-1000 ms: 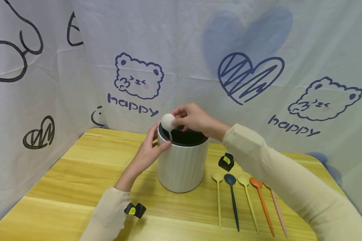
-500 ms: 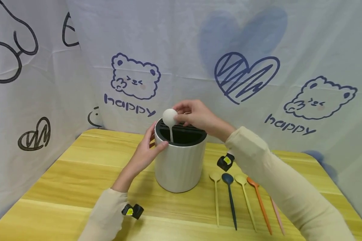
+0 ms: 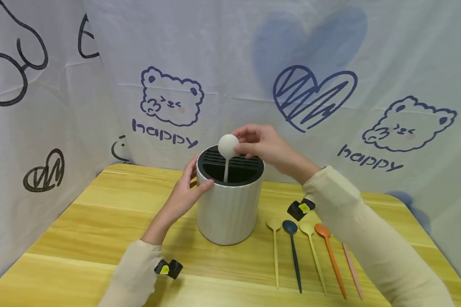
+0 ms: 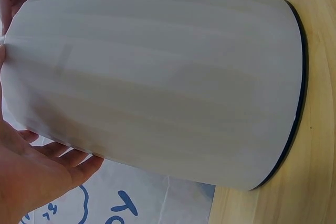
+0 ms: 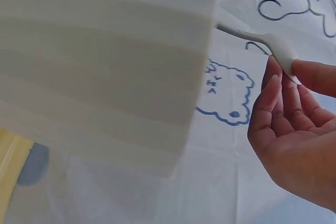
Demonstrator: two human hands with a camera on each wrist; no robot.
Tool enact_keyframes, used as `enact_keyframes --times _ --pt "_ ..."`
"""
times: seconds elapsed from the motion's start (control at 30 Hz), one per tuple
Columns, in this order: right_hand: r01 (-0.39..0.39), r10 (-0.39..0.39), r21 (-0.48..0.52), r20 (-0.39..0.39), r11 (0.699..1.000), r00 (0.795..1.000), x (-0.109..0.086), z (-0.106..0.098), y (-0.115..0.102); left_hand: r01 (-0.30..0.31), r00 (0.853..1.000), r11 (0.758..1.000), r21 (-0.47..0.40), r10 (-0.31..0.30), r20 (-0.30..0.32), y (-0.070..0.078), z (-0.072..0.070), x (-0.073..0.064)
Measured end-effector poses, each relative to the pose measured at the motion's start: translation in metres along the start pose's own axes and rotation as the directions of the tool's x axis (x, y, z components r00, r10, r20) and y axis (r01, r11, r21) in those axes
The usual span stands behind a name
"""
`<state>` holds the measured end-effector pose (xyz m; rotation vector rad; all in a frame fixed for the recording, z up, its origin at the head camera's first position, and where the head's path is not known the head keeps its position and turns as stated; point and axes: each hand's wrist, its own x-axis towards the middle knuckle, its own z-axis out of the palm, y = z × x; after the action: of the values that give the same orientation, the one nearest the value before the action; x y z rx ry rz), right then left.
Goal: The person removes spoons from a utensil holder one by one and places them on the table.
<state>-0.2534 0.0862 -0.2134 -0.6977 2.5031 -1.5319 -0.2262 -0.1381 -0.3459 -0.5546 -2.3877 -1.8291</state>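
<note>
A white spoon (image 3: 228, 146) stands bowl-up over a round white utensil holder (image 3: 227, 215), its handle running down into the dark front opening. My right hand (image 3: 263, 143) pinches the bowl between thumb and fingers; the right wrist view shows the spoon's bowl (image 5: 282, 53) from the side. Around the left of the holder's black rim my left hand (image 3: 182, 192) grips, thumb at the front and fingers on the far side. In the left wrist view the holder's ribbed wall (image 4: 163, 77) fills most of the picture. The handle's lower end is hidden inside.
Right of the holder several spoons lie side by side on the wooden table (image 3: 80, 238): pale yellow (image 3: 274, 247), dark blue (image 3: 292, 243), another yellow (image 3: 311, 247), orange (image 3: 330, 251) and a pink handle (image 3: 351, 268) partly under the right sleeve. A printed cloth (image 3: 234, 102) hangs behind.
My right hand has carried the white spoon up and rightward along the holder's opening, uncovering more of the slotted black top. The left hand keeps its hold on the holder.
</note>
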Motion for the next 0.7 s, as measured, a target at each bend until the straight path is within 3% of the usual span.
enact_keyframes --times 0.37,0.7 --pt "0.061 -0.057 0.053 -0.061 0.997 0.996 -0.013 -0.013 -0.014 -0.018 1.0 1.0 0.002 0.018 -0.004 -0.001 0.0 0.0" --pt "0.172 -0.164 0.047 -0.133 0.984 0.977 -0.021 -0.022 -0.028 -0.024 1.0 1.0 0.002 0.024 -0.008 0.001 0.001 0.0"
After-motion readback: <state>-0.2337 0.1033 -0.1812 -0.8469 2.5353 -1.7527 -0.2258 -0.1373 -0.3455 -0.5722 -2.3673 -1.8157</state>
